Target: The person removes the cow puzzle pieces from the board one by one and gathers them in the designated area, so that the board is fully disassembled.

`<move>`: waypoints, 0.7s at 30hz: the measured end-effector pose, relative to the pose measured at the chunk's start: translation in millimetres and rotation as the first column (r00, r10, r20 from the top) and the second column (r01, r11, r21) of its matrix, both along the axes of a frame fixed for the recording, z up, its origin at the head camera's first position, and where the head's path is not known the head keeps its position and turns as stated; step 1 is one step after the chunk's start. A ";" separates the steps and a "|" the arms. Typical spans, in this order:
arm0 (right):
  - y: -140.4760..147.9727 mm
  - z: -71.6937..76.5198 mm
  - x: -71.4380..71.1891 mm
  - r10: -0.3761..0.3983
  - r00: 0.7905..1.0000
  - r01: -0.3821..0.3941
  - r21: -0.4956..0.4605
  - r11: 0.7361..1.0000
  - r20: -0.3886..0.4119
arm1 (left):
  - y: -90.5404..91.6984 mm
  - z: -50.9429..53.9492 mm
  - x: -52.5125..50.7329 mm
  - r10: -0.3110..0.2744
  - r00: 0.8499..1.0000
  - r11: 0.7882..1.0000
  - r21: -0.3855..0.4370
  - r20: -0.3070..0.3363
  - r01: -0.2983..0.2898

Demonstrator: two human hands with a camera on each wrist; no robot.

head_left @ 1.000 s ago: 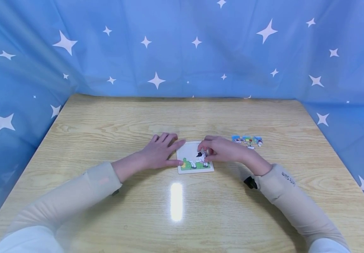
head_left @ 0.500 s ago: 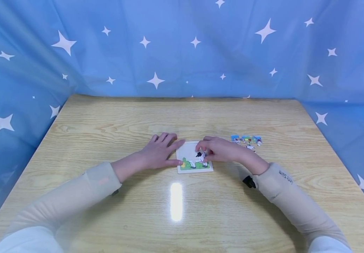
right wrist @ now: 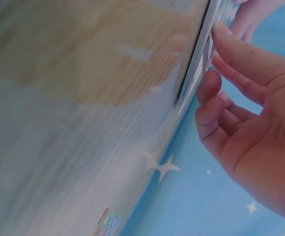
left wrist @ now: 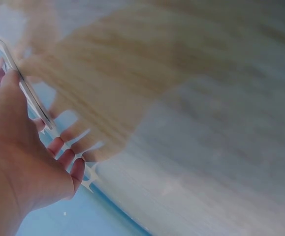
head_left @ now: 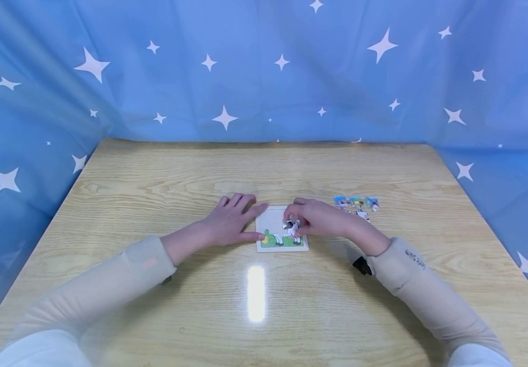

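**Right hand [head_left: 321, 218] pinches a puzzle piece [head_left: 293, 225] at the right side of a puzzle board [head_left: 282, 250]**

The board lies flat about midway between the left and right edges of the table [head_left: 176, 321], well in from the far edge. Along its near side, green pieces [head_left: 269, 239] with white legs on them are laid in; the part toward the far edge shows a pale, bare base.

The right grip is narrow, thumb and forefinger closed on the black-and-white piece over the board. Whether that piece lies flush cannot be told.

The left hand [head_left: 230, 223] has a wide grip, fingers spread, with the thumb and forefinger touching the board's left edge.

Several loose pieces [head_left: 357, 203], some bright blue along the top, lie on the table near the board, on the side toward the far right corner. Both forearms wear pale sleeves [head_left: 410, 272], and a black object [head_left: 362, 265] shows under the right wrist. A blue curtain with white stars [head_left: 264, 30] hangs behind the table's far edge.
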State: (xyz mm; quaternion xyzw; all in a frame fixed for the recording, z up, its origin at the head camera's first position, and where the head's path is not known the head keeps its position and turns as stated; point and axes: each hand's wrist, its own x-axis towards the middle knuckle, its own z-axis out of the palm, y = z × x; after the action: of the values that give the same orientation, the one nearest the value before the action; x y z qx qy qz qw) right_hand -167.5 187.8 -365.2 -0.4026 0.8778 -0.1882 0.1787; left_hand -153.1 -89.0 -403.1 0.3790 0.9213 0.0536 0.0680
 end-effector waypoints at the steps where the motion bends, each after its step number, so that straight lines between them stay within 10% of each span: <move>1: 0.0 0.1 0.3 0.003 1.000 -0.003 -0.004 1.000 -0.004 | -0.2 -0.1 -0.1 0.002 1.000 1.000 -0.002 0.002 -0.002; 21: 6.2 5.0 8.6 0.031 0.995 -0.043 -0.119 0.992 -0.099 | 1.0 -1.0 0.6 0.006 1.000 1.000 0.008 -0.001 -0.006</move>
State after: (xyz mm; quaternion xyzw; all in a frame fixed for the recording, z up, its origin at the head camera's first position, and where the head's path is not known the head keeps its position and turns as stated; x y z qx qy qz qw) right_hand -158.9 194.0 -360.2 -0.4375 0.8648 -0.2180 0.1143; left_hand -152.5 -88.0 -404.0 0.3764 0.9223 0.0575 0.0657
